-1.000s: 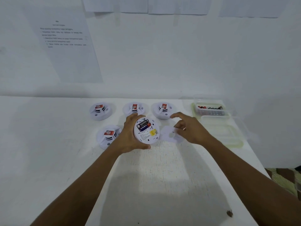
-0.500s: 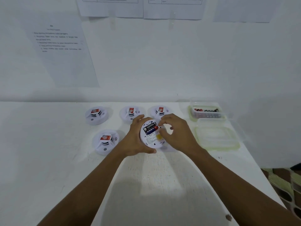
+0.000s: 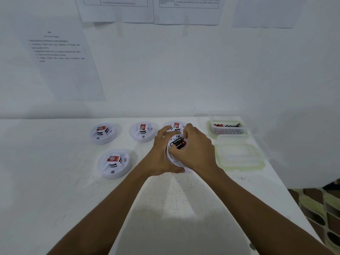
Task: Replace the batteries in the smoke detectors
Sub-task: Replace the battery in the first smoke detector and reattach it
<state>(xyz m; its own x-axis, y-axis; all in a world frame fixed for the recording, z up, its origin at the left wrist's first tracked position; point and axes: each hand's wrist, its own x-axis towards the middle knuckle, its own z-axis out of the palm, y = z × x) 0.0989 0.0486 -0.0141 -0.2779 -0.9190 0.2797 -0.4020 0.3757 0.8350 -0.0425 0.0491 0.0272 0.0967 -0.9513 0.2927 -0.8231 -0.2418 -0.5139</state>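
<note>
My left hand (image 3: 159,155) grips a white round smoke detector (image 3: 173,157) turned back-side up, tilted above the table. Its open compartment shows dark batteries with red ends (image 3: 178,142). My right hand (image 3: 196,151) lies over the detector's right side, its fingers curled onto the batteries. Several other white detectors with red labels rest face up: one at back left (image 3: 103,133), one at back middle (image 3: 142,131), one at the back partly hidden behind my hands (image 3: 175,125), and one at front left (image 3: 114,163).
A clear plastic box (image 3: 228,128) with red and black batteries stands at back right. Its green-rimmed lid (image 3: 239,155) lies in front of it. The white table (image 3: 55,181) ends at right near a patterned floor. Papers hang on the wall.
My right hand moved left from the loose cover on the table onto the held detector, and now its fingers sit on the batteries. The cover is hidden beneath my hands.
</note>
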